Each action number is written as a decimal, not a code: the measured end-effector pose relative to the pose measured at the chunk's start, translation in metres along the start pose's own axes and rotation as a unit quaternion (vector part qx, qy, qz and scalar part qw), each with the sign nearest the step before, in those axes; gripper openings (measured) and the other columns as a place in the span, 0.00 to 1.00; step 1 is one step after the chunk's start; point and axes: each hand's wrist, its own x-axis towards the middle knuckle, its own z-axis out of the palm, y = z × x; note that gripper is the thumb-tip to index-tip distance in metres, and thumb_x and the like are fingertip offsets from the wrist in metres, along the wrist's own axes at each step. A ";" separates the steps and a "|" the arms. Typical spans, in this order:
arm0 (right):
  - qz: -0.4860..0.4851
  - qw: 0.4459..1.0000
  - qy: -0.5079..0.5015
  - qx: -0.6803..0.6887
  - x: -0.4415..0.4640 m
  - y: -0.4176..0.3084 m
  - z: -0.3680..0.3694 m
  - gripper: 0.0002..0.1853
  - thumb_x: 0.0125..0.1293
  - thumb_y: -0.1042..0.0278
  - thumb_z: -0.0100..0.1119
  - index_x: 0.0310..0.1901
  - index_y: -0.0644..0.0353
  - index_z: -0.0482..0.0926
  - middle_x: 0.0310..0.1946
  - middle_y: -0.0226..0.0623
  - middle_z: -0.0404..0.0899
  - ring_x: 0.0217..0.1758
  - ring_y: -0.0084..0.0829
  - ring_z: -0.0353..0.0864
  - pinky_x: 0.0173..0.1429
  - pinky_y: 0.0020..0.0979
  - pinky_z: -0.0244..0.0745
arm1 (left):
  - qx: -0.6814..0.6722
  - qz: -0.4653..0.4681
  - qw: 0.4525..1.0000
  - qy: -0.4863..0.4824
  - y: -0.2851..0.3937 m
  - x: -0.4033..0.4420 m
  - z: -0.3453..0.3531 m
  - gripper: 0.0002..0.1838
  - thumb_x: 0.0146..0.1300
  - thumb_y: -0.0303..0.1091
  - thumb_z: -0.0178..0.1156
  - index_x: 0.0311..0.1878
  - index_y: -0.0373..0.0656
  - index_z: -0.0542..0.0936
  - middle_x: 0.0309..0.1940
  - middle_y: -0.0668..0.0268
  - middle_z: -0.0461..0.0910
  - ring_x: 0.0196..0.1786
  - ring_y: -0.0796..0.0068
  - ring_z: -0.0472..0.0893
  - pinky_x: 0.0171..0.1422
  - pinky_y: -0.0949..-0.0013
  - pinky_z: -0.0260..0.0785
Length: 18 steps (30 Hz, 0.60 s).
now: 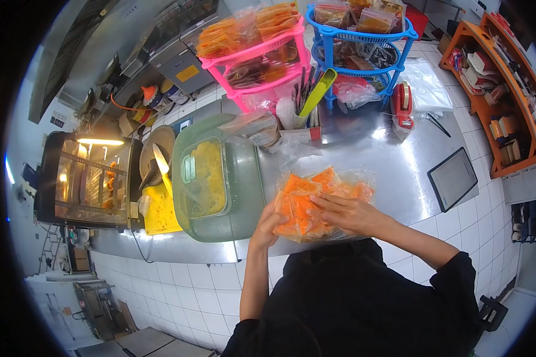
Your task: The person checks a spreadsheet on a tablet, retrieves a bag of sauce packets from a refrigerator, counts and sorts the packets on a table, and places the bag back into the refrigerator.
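Note:
Clear plastic bags with orange contents (298, 205) lie bunched at the front edge of the steel table, close to my body. My left hand (270, 221) grips the left side of the bags, its fingers curled around their edge. Across the top, my right hand (345, 213) lies with its fingers stretched out flat on the orange packets. More clear plastic (363, 177) spreads out behind and to the right of them. What exactly the orange filling is, I cannot make out.
Left stands a green lidded tub (244, 202), beside a yellow cutting board (161, 217) and a knife (162, 163). Behind are pink (268, 44) and blue racks (363, 37) of bagged goods. A tape dispenser (402, 107) and tablet (452, 178) lie right.

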 end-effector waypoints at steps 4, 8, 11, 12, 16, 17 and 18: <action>-0.010 0.992 0.123 0.007 0.002 -0.010 0.014 0.31 0.53 0.67 0.66 0.62 0.49 0.73 0.70 0.42 0.64 0.59 0.43 0.77 0.59 0.34 0.78 | -0.043 -0.020 0.999 -0.006 -0.003 0.001 -0.007 0.39 0.51 0.28 0.53 0.71 0.30 0.59 0.65 0.53 0.68 0.67 0.62 0.70 0.70 0.64 0.62; 0.020 0.994 0.096 0.056 0.009 -0.015 -0.002 0.33 0.51 0.62 0.68 0.63 0.47 0.73 0.69 0.42 0.66 0.57 0.42 0.77 0.59 0.36 0.77 | -0.021 -0.030 0.999 0.021 -0.006 0.001 0.000 0.39 0.51 0.29 0.53 0.70 0.31 0.60 0.65 0.53 0.69 0.66 0.63 0.71 0.70 0.64 0.63; 0.039 0.992 0.105 0.054 0.011 -0.015 0.005 0.34 0.51 0.61 0.69 0.63 0.47 0.73 0.69 0.44 0.65 0.58 0.43 0.76 0.59 0.38 0.77 | 0.002 -0.016 1.000 0.015 -0.005 0.002 0.002 0.39 0.51 0.30 0.52 0.70 0.31 0.60 0.65 0.54 0.69 0.67 0.63 0.70 0.70 0.64 0.63; 0.043 0.992 0.110 0.044 0.011 -0.016 0.009 0.34 0.51 0.60 0.69 0.63 0.47 0.73 0.69 0.44 0.65 0.58 0.43 0.76 0.59 0.39 0.76 | 0.011 -0.008 1.000 0.008 -0.005 0.003 0.003 0.39 0.51 0.30 0.52 0.70 0.31 0.60 0.65 0.54 0.69 0.67 0.63 0.70 0.70 0.64 0.63; 0.016 0.992 0.115 -0.047 0.015 -0.021 0.010 0.34 0.51 0.61 0.68 0.64 0.46 0.71 0.69 0.46 0.65 0.58 0.44 0.76 0.59 0.37 0.77 | -0.003 -0.006 1.000 0.012 -0.003 0.003 0.005 0.38 0.52 0.30 0.51 0.70 0.32 0.60 0.65 0.53 0.68 0.67 0.62 0.69 0.71 0.64 0.61; 0.006 0.991 0.110 -0.082 0.015 -0.021 0.007 0.35 0.52 0.61 0.68 0.64 0.46 0.71 0.69 0.47 0.65 0.58 0.44 0.76 0.59 0.37 0.77 | -0.022 -0.003 1.000 0.013 -0.005 0.002 0.005 0.38 0.52 0.30 0.51 0.71 0.32 0.59 0.65 0.53 0.68 0.68 0.62 0.69 0.71 0.63 0.61; -0.004 0.987 0.104 -0.119 0.016 -0.020 0.005 0.35 0.52 0.62 0.68 0.65 0.46 0.71 0.69 0.47 0.65 0.58 0.44 0.76 0.59 0.36 0.77 | -0.041 0.000 0.999 0.013 -0.007 0.002 0.005 0.38 0.52 0.30 0.51 0.71 0.32 0.59 0.65 0.53 0.67 0.68 0.62 0.68 0.72 0.63 0.60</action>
